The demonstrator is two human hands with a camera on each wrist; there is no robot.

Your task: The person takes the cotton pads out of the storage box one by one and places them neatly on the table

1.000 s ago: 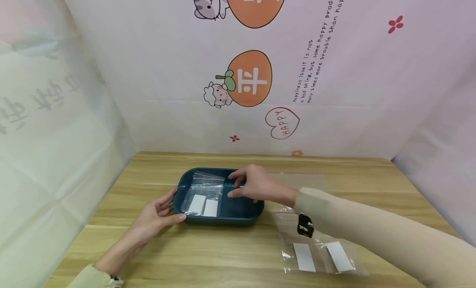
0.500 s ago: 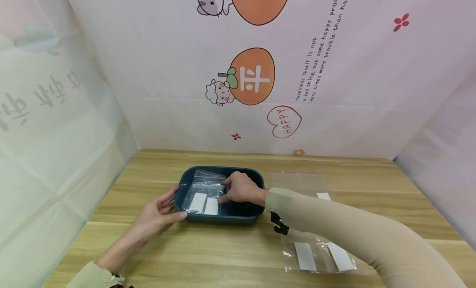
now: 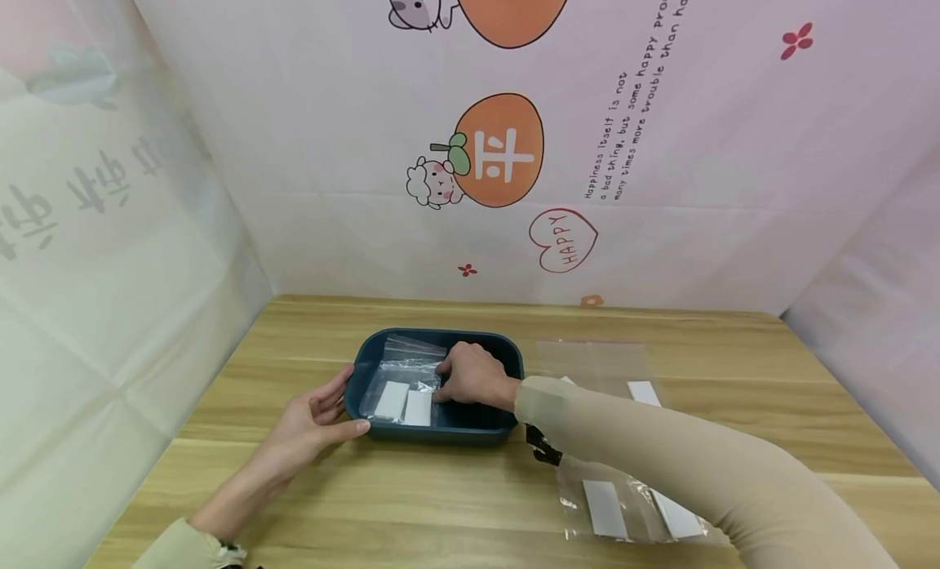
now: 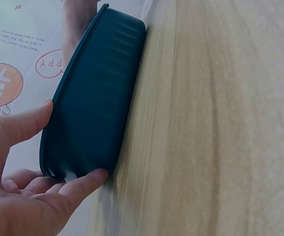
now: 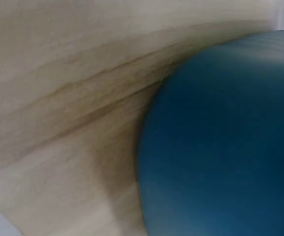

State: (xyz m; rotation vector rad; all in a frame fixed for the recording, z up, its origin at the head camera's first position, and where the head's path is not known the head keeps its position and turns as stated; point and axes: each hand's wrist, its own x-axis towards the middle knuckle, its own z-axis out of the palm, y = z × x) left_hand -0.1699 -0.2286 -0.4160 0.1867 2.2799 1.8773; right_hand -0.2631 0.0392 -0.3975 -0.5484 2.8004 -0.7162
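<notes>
A dark blue plastic bin (image 3: 441,437) stands on the wooden table. My left hand (image 3: 301,430) holds its left end, thumb at the near corner and fingers round the end wall. The left wrist view shows that hand (image 4: 38,182) against the bin's side (image 4: 92,98). Clear zip bags with white labels (image 3: 392,399) lie in the bin's left half. Inside the bin my right hand (image 3: 476,377) reaches down, thumb and index fingertips at the bags' right edge. I cannot tell whether it pinches a bag. The right wrist view shows only the bin wall (image 5: 220,147) and table.
More clear bags with white labels (image 3: 605,508) lie flat on the table right of the bin, partly under the right sleeve (image 3: 646,446). A printed cloth (image 3: 352,144) hangs behind the table (image 3: 411,504), with pale sheets on both sides.
My right hand has moved left and down into the bin, from over its right half to the edge of the bags. The left hand stays on the bin.
</notes>
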